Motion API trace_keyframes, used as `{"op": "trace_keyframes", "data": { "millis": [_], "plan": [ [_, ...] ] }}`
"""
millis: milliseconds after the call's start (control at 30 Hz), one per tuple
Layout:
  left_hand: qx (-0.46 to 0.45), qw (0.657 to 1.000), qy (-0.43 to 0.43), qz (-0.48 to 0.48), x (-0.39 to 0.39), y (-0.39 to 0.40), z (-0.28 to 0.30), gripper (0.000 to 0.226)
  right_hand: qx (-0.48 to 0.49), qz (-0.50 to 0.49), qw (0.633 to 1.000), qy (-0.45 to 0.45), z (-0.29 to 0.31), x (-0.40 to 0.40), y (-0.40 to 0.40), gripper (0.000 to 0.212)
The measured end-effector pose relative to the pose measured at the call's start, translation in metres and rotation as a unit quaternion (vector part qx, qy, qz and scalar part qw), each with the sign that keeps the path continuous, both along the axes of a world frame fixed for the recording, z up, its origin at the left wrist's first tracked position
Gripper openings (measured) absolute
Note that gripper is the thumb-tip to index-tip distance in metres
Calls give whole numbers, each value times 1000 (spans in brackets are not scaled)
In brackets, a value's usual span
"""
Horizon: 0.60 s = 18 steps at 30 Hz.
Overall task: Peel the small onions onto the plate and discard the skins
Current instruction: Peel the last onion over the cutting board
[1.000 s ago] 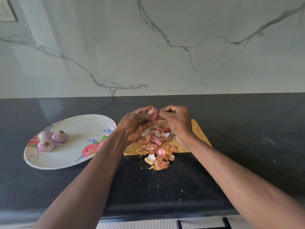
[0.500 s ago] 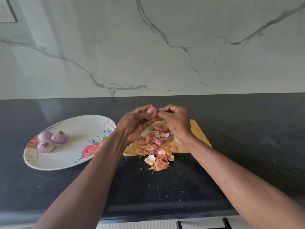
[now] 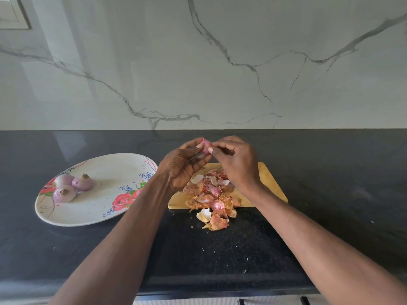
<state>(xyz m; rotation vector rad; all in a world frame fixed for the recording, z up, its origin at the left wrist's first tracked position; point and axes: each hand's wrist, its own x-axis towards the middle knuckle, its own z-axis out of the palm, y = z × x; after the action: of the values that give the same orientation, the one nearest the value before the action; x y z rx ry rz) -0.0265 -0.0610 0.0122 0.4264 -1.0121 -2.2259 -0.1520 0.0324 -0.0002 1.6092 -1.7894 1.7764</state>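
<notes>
My left hand (image 3: 184, 167) grips a small pink onion (image 3: 206, 146) above the far end of a wooden cutting board (image 3: 267, 183). My right hand (image 3: 236, 164) pinches at the onion's right side with thumb and fingertips. Below both hands lies a heap of onion skins (image 3: 211, 195), spilling off the board's near edge onto the black counter. Three peeled onions (image 3: 72, 187) sit together at the left end of a white oval plate (image 3: 105, 208) with a rose pattern, left of the board.
The black counter (image 3: 330, 194) stretches wide to the right and ends at a marble wall behind. Small skin flecks dot the counter near its front edge (image 3: 220, 289).
Both hands stay at the onion, shifting only slightly upward. My right fingertips have moved a little along the onion's side.
</notes>
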Motion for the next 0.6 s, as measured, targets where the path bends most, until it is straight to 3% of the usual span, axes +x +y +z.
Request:
{"op": "trace_keyframes", "data": {
  "millis": [200,433,600],
  "plan": [
    [-18,999,-12,24,-5,-2,-4,23,-15,-39,993,108,-4,-3,-4,17],
    [-25,998,-14,49,-6,1,-4,20,2,-42,992,122,-3,-5,-4,9],
    [-49,996,-31,67,-7,4,-4,23,30,-78,980,182,0,-3,-4,21]
  ]
}}
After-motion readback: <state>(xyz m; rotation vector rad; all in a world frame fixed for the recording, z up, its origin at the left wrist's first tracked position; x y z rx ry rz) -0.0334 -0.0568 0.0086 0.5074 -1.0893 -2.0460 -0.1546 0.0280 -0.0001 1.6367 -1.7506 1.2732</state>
